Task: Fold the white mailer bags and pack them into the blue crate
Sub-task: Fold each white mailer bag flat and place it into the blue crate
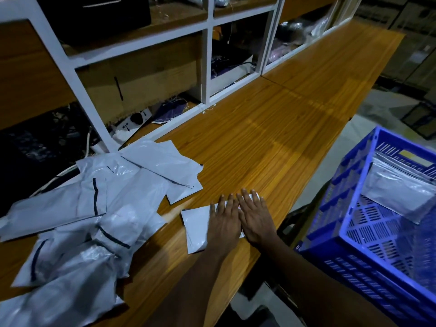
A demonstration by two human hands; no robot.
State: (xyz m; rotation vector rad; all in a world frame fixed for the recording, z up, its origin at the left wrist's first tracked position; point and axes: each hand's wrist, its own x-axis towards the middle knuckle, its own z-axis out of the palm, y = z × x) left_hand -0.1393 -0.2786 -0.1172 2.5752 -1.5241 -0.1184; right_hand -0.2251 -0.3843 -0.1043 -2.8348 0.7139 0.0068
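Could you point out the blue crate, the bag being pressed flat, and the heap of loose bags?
blue crate [342, 197]: head view, its slatted left wall.
pressed bag [195, 227]: head view, its bare left portion.
heap of loose bags [122, 204]: head view, middle of the heap.

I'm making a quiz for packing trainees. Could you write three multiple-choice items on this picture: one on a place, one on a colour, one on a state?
1. Where is the blue crate relative to the wooden table?
A. on its far end
B. beyond its right edge
C. on a shelf

2. What colour is the folded bag?
A. white
B. brown
C. black

3. How do the left hand and right hand lie?
A. clenched into fists
B. flat, fingers straight, pressing the folded bag
C. raised, lifting the folded bag

Answers:
1 B: the blue crate stands beside the wooden table, past its right edge.
2 A: the part that shows beside the left hand is white.
3 B: both hands lie side by side on it, fingers straight.
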